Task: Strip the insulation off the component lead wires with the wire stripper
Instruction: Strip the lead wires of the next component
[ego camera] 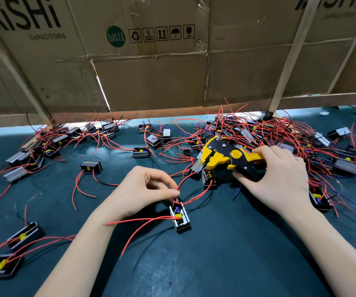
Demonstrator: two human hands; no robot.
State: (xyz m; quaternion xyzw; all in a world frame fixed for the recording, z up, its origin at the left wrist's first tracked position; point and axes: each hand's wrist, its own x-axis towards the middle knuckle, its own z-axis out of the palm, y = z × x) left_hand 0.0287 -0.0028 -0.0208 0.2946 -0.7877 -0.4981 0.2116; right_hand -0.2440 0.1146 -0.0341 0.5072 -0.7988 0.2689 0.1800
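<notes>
The wire stripper (228, 156) is a yellow-and-black plastic tool with a round yellow pivot knob, lying right of centre on the bench (215, 254) with its head pointing left, against a tangled heap of components (258, 133). The right hand (279, 179) curls around its handles — thumb under the black one, fingers over the yellow one. Just near of it, at the middle, sits a small black open-topped component (180, 215), boxy, with yellow and blue parts inside and thin red lead wires (142, 221) trailing left and looping to the right. The left hand (145, 189) arches above it, thumb and forefinger pinching one red wire right at the component's far end. The bench surface is dark teal and matte. More such components (22, 234) lie scattered at the left, and flattened cardboard boxes (151, 71) stand along the far edge.
</notes>
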